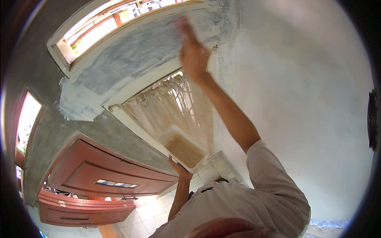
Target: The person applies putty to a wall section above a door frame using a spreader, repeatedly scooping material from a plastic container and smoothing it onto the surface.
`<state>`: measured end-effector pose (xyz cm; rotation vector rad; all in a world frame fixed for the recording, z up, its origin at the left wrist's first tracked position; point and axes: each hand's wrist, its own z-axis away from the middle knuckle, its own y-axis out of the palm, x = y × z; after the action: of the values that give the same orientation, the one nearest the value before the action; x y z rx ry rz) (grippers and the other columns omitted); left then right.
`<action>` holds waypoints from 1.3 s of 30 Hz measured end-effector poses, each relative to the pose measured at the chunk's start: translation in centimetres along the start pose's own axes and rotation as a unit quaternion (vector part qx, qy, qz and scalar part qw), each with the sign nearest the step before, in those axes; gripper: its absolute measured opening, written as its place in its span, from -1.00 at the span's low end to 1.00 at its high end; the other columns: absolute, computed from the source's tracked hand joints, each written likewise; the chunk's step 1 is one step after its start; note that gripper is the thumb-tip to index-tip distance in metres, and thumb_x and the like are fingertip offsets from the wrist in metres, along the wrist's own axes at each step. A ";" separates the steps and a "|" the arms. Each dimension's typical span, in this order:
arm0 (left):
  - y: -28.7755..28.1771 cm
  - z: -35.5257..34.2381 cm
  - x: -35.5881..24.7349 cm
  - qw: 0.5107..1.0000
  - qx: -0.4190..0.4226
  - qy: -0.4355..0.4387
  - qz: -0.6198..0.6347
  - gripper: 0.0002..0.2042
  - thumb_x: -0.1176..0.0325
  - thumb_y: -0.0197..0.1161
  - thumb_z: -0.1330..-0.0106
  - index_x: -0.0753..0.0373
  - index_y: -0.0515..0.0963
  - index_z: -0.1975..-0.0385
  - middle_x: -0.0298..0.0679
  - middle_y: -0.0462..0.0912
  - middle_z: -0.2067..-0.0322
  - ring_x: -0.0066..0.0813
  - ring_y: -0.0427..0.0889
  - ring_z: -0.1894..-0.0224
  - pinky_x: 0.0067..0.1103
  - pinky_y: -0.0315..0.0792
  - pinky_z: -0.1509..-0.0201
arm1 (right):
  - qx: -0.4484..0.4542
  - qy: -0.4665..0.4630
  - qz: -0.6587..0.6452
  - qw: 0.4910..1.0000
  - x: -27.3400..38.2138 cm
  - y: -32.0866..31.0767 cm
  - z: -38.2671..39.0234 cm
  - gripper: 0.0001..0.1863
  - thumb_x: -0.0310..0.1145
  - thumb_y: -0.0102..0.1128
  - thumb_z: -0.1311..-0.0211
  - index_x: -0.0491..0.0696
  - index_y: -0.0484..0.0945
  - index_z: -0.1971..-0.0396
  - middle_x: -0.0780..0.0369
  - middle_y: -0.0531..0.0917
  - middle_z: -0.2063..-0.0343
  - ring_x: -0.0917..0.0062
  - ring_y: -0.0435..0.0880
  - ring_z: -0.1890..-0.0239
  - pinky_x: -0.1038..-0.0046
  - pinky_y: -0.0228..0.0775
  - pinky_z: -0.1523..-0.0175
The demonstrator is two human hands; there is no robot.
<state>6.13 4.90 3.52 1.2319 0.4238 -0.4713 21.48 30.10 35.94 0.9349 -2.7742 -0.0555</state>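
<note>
Right hand [194,57] is up high, arm nearly straight, fingers closed on a small pink-red block [182,23]. Both are motion-blurred, so I can't make out the exact finger placement. The block sits out past the fingertips, in front of the patchy grey-white wall [139,51]; can't tell from here if it's touching

Left hand [181,170] is low, near the body, clamped on the near edge of a tub [173,131]. Thumb shows up along the side; the other fingers are mostly hidden. Tub is rectangular, whitish, see-through at the walls, tan-brown across the bottom. Can't tell if that's contents or just the base. It's held in front of the curtain [166,105], well below the right hand

Outward from there: curtain is beige, sheer, bunched along its top, hanging in a pale frame [139,133]. Patchy band runs between that frame and the upper window [95,37], bright outside. Its left end is a ragged white smear over darker grey. To the right, a broad pale wall [301,99]. Lower left, a red door [75,166] with a small patterned pane, another red panel [87,212] below it. Light tiles [151,214] on the floor. Person's shirt [234,206] is light, short-sleeved
</note>
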 end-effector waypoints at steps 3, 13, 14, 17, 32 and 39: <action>-0.3 0.0 0.3 0.999 -0.035 0.010 0.021 -0.23 -0.39 -0.08 -0.40 0.04 0.35 -0.43 -0.29 0.46 -0.33 -0.15 0.48 -0.31 -0.19 0.41 -0.36 | 0.053 -0.106 -0.121 0.986 9.7 -0.5 2.3 -0.19 -0.70 0.16 -0.05 -0.09 0.35 -0.43 -0.01 0.62 -0.22 0.16 0.81 0.04 0.32 0.75 0.27; -1.2 0.3 0.4 0.996 0.031 0.007 0.088 -0.34 -0.28 -0.20 -0.50 0.04 0.36 -0.37 -0.30 0.55 -0.19 -0.22 0.61 -0.21 -0.12 0.59 -0.22 | -0.038 0.099 -0.049 0.993 -2.9 -6.4 -0.7 -0.57 -0.56 0.03 -0.46 -0.10 0.55 -0.27 0.03 0.80 0.24 0.28 0.79 0.43 0.33 0.55 0.32; -1.1 0.9 0.4 0.995 0.024 -0.002 0.096 -0.35 -0.27 -0.20 -0.50 0.05 0.35 -0.37 -0.30 0.55 -0.19 -0.23 0.62 -0.20 -0.12 0.59 -0.22 | -0.039 0.134 0.001 0.990 -5.8 -6.4 -1.1 -0.56 -0.53 0.06 -0.43 -0.11 0.54 -0.27 0.03 0.80 0.25 0.19 0.79 0.40 0.29 0.57 0.29; -2.1 0.9 0.8 0.996 0.038 0.006 0.076 -0.36 -0.27 -0.20 -0.51 0.05 0.36 -0.37 -0.29 0.55 -0.19 -0.22 0.61 -0.21 -0.12 0.58 -0.23 | -0.008 0.146 0.062 0.987 -7.2 -4.4 0.4 -0.47 -0.54 0.14 -0.33 -0.09 0.51 -0.32 0.05 0.78 0.36 0.20 0.77 0.45 0.25 0.56 0.30; -2.4 1.4 -0.4 0.999 0.007 0.039 0.000 -0.19 -0.42 -0.17 -0.41 0.05 0.28 -0.47 -0.31 0.40 -0.36 -0.18 0.41 -0.37 -0.22 0.38 -0.39 | 0.008 0.160 -0.218 0.963 3.1 -4.6 3.5 -0.54 -0.55 0.10 -0.40 -0.05 0.56 -0.28 -0.06 0.69 0.50 0.25 0.66 0.61 0.21 0.43 0.47; -1.9 1.1 0.2 0.999 0.024 -0.005 0.023 -0.20 -0.41 -0.21 -0.43 0.04 0.28 -0.47 -0.31 0.41 -0.37 -0.20 0.42 -0.37 -0.21 0.39 -0.38 | -0.012 0.151 0.065 0.986 -6.4 -3.7 0.2 -0.53 -0.51 0.13 -0.33 -0.03 0.58 -0.24 0.04 0.71 0.52 0.32 0.68 0.60 0.33 0.53 0.40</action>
<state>5.28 3.35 2.24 1.2831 0.3767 -0.4513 28.62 30.97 34.14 0.6901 -2.5376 0.0667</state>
